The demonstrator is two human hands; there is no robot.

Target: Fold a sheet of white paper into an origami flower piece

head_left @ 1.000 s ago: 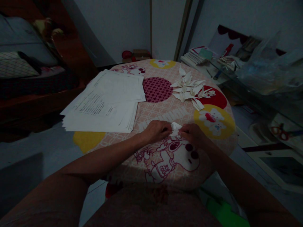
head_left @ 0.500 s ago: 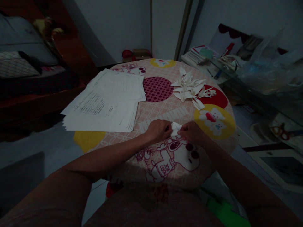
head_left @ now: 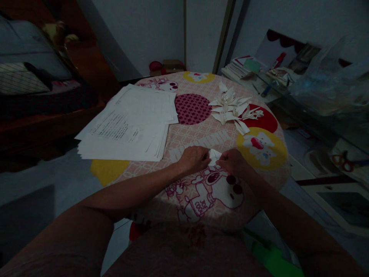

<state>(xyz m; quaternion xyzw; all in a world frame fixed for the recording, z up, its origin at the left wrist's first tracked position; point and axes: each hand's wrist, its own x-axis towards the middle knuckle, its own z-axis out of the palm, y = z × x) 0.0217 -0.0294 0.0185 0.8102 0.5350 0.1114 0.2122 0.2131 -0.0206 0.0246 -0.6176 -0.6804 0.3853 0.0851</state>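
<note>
Between my hands, just above or on the patterned tablecloth, is a small folded piece of white paper (head_left: pixel 214 157). My left hand (head_left: pixel 193 158) is closed on its left edge, fingers curled. From the other side my right hand (head_left: pixel 233 161) pinches the paper's right edge. The fingers hide both ends of it, so only the creased middle shows. Farther back on the right of the table lies a pile of folded white paper pieces (head_left: pixel 229 104) with pointed tips, much like origami birds.
A thick stack of printed sheets (head_left: pixel 123 130) covers the table's left side. The round table's cloth (head_left: pixel 184 192) carries cartoon prints. To the right, a glass shelf holds books (head_left: pixel 240 67), a plastic bag (head_left: pixel 331 84) and, lower, scissors (head_left: pixel 343 159).
Almost nothing differs. Both hands stay closed on the small paper, with only a slight shift of the right-hand fingers and of the camera.
</note>
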